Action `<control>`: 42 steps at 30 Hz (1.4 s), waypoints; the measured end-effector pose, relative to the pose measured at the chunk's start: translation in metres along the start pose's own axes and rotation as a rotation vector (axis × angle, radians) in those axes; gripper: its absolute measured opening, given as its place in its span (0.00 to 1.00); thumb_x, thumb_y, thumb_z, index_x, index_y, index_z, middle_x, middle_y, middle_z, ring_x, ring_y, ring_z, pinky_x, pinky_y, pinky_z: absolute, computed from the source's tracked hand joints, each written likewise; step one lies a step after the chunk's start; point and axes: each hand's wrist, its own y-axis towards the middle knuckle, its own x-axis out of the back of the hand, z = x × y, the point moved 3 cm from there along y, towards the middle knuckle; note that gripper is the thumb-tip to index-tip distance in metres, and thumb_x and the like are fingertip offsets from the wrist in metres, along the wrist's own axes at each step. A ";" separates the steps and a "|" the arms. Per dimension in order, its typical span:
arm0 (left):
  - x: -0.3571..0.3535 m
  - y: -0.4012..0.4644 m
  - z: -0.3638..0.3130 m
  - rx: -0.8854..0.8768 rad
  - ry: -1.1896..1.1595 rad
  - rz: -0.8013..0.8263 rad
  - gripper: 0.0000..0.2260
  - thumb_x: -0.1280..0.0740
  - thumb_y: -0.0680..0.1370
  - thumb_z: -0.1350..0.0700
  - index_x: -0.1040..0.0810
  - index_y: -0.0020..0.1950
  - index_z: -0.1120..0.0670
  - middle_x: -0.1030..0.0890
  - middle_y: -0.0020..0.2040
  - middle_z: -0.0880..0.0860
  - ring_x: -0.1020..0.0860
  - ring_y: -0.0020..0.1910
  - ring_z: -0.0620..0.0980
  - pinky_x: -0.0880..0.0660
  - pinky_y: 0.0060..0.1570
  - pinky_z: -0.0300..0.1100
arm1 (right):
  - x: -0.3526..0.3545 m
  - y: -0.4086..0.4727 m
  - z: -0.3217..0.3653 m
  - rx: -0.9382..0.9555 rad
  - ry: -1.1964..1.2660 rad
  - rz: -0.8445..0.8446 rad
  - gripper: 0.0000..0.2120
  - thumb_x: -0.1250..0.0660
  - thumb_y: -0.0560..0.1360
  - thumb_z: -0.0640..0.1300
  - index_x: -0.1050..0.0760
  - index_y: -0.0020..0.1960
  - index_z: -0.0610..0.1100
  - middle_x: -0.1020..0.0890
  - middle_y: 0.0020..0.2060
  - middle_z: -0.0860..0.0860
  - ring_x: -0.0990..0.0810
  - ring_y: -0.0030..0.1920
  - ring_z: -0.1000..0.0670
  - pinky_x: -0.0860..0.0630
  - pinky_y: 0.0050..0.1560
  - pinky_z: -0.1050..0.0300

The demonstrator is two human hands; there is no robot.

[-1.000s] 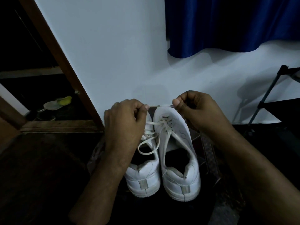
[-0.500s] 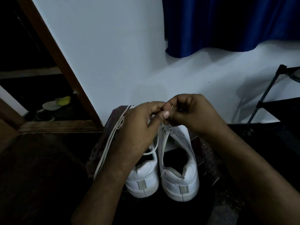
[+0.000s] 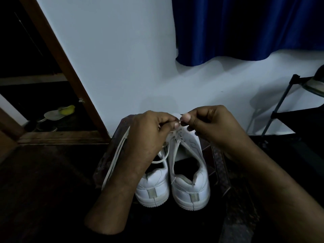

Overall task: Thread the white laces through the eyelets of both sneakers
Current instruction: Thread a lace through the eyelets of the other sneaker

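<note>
Both hands' fingers (image 3: 185,118) pinch the lace (image 3: 172,151) above sneakers (image 3: 189,174) pointing toes-away.

A second ago the two hands were held apart, with a short stretch of white lace (image 3: 179,122) drawn taut between them above the toe of the right sneaker (image 3: 188,165). Now the left hand (image 3: 150,134) and the right hand (image 3: 208,123) have been brought together, thumbs nearly touching, and the lace is pinched between them. A long run of lace (image 3: 115,158), not seen a second ago, is now exposed left of the left forearm.
</note>
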 end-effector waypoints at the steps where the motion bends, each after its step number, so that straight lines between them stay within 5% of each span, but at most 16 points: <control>1: 0.002 -0.001 0.000 -0.008 0.019 -0.020 0.04 0.25 0.77 0.55 0.11 0.49 0.46 0.13 0.40 0.44 0.16 0.40 0.43 0.23 0.43 0.36 | 0.003 -0.004 0.000 0.000 -0.100 0.031 0.15 0.26 0.71 0.58 0.16 0.51 0.49 0.13 0.42 0.51 0.14 0.43 0.52 0.19 0.43 0.54; 4: 0.002 -0.003 0.002 0.011 0.038 -0.036 0.06 0.25 0.77 0.53 0.11 0.53 0.48 0.13 0.41 0.43 0.17 0.43 0.37 0.22 0.47 0.33 | 0.004 -0.017 -0.005 -0.126 -0.414 0.308 0.31 0.26 0.65 0.65 0.24 0.64 0.53 0.19 0.53 0.58 0.18 0.50 0.57 0.19 0.53 0.53; 6: 0.001 -0.009 0.001 0.046 0.049 -0.037 0.09 0.25 0.77 0.51 0.13 0.56 0.48 0.14 0.40 0.42 0.18 0.41 0.35 0.22 0.47 0.34 | -0.004 -0.026 -0.009 -0.154 -0.600 0.411 0.31 0.26 0.71 0.60 0.29 0.69 0.50 0.24 0.59 0.55 0.21 0.56 0.54 0.22 0.58 0.53; 9: -0.002 -0.015 -0.002 0.056 0.089 -0.072 0.06 0.24 0.76 0.50 0.14 0.52 0.47 0.16 0.37 0.43 0.20 0.37 0.39 0.25 0.39 0.35 | -0.021 -0.029 -0.005 -0.055 -0.777 0.256 0.21 0.33 0.76 0.50 0.28 0.66 0.45 0.24 0.61 0.47 0.21 0.57 0.45 0.23 0.58 0.48; 12: -0.005 -0.016 -0.002 0.027 0.162 -0.077 0.01 0.25 0.76 0.51 0.14 0.45 0.47 0.17 0.34 0.45 0.21 0.34 0.43 0.23 0.39 0.42 | -0.033 -0.026 -0.003 -0.009 -0.848 0.013 0.15 0.36 0.77 0.51 0.23 0.60 0.47 0.21 0.56 0.47 0.19 0.54 0.43 0.21 0.51 0.48; 17: -0.015 -0.012 0.008 0.016 0.211 -0.070 0.02 0.26 0.75 0.54 0.13 0.43 0.48 0.16 0.35 0.46 0.18 0.36 0.47 0.21 0.40 0.47 | -0.021 -0.010 -0.012 -0.030 -0.689 -0.043 0.09 0.34 0.77 0.48 0.16 0.50 0.47 0.15 0.45 0.49 0.19 0.49 0.47 0.29 0.42 0.59; 20: -0.024 -0.009 0.013 0.060 0.173 0.007 0.03 0.26 0.74 0.55 0.14 0.42 0.49 0.15 0.35 0.47 0.18 0.37 0.47 0.20 0.41 0.49 | -0.011 -0.003 -0.020 -0.097 -0.553 0.028 0.08 0.33 0.77 0.46 0.15 0.50 0.48 0.20 0.36 0.59 0.23 0.40 0.56 0.33 0.36 0.71; 24: -0.027 -0.006 0.015 0.107 0.159 0.064 0.03 0.26 0.74 0.54 0.14 0.41 0.48 0.15 0.36 0.45 0.18 0.38 0.45 0.19 0.41 0.48 | -0.007 0.002 -0.028 -0.199 -0.331 0.093 0.08 0.33 0.76 0.41 0.15 0.49 0.45 0.14 0.40 0.50 0.16 0.40 0.50 0.19 0.43 0.55; 29: -0.030 0.000 0.012 0.119 0.184 0.092 0.07 0.26 0.74 0.53 0.18 0.36 0.47 0.17 0.33 0.44 0.20 0.36 0.44 0.21 0.40 0.45 | -0.006 0.005 -0.032 -0.257 -0.195 0.128 0.09 0.35 0.76 0.36 0.16 0.49 0.41 0.14 0.44 0.39 0.17 0.39 0.46 0.21 0.37 0.58; 34: -0.032 0.003 0.007 0.125 0.306 0.153 0.06 0.27 0.74 0.53 0.20 0.37 0.46 0.16 0.39 0.47 0.18 0.43 0.49 0.22 0.43 0.46 | -0.007 0.009 -0.038 -0.262 -0.161 0.162 0.08 0.34 0.79 0.44 0.16 0.49 0.43 0.15 0.44 0.38 0.16 0.39 0.45 0.20 0.38 0.54; 37: -0.033 0.003 0.007 0.118 0.297 0.160 0.04 0.28 0.76 0.53 0.17 0.41 0.47 0.16 0.41 0.47 0.19 0.44 0.49 0.24 0.41 0.43 | -0.006 0.007 -0.042 -0.283 -0.074 0.124 0.23 0.40 0.82 0.58 0.16 0.50 0.41 0.15 0.45 0.38 0.15 0.44 0.40 0.18 0.46 0.48; 40: -0.033 0.004 0.012 0.121 0.224 0.132 0.04 0.27 0.77 0.53 0.16 0.42 0.48 0.16 0.39 0.47 0.18 0.42 0.48 0.22 0.44 0.46 | -0.010 0.006 -0.046 -0.279 -0.054 0.091 0.19 0.38 0.83 0.54 0.18 0.49 0.40 0.15 0.43 0.40 0.17 0.41 0.39 0.20 0.47 0.46; 42: -0.032 0.003 0.015 0.111 0.202 0.105 0.03 0.27 0.77 0.53 0.15 0.43 0.49 0.16 0.37 0.47 0.18 0.40 0.48 0.21 0.48 0.50 | -0.013 0.008 -0.049 -0.235 -0.182 0.075 0.11 0.33 0.80 0.50 0.19 0.46 0.43 0.16 0.38 0.47 0.20 0.36 0.50 0.22 0.43 0.52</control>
